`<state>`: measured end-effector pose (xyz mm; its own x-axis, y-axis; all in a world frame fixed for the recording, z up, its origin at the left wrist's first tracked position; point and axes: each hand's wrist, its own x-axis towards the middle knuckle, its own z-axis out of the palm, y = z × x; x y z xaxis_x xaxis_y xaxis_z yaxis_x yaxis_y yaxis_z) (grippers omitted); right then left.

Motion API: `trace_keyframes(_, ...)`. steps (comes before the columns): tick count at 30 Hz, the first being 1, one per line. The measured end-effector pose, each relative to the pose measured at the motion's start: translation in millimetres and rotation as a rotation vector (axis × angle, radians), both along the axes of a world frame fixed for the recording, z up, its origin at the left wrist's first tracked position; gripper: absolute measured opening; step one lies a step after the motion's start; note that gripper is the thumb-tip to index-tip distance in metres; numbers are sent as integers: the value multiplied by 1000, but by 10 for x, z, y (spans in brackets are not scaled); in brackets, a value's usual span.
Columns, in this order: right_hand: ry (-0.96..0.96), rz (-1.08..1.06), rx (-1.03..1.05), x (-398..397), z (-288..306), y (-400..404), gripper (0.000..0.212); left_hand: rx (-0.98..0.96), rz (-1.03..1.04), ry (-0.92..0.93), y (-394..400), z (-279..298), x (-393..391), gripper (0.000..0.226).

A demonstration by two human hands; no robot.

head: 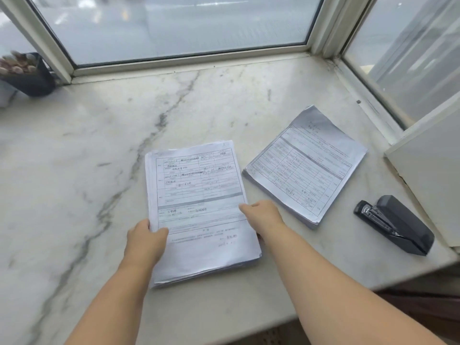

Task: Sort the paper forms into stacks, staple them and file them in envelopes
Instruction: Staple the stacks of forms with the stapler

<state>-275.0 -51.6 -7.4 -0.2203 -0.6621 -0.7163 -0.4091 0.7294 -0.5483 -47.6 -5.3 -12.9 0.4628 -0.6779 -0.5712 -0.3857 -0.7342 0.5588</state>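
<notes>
Near the front edge of the marble surface (99,135), both hands grip a thick stack of forms (199,210): left hand (145,241) pinching its left edge, right hand (262,215) curled round its right edge. Toward the right edge lie a second stack (308,165) and a black stapler (395,224); a potted plant (25,73) sits at the far left corner.

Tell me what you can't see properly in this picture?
Head view only:
- Writing on both paper stacks: too small and blurred.
- Right hand fingertips: hidden under the near stack's edge.
- Plant pot: blurred, cut by the left edge.
- Envelopes: none in view.
</notes>
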Motion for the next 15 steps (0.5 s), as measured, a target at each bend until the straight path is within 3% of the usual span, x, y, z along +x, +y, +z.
trace_keyframes(2,91,94,35,77,63,-51,21,31,43,89,-16,29,3,7)
trace_keyframes(5,218,178,51,116,93,-68,22,108,166,206,-26,128,76,20)
trace_keyframes(8,205,138,-2,146,91,-67,24,127,183,314,-45,121,48,8)
trace_keyframes(11,85,6,-8,132,79,-47,21,99,103,238,-17,-27,4,28)
trace_keyframes(13,-115,-116,36,103,60,-11,15,36,106,220,51,-28,-27,33)
trace_keyframes(15,-335,-166,89,100,116,30,3,9,204,355,135,-57,-13,38)
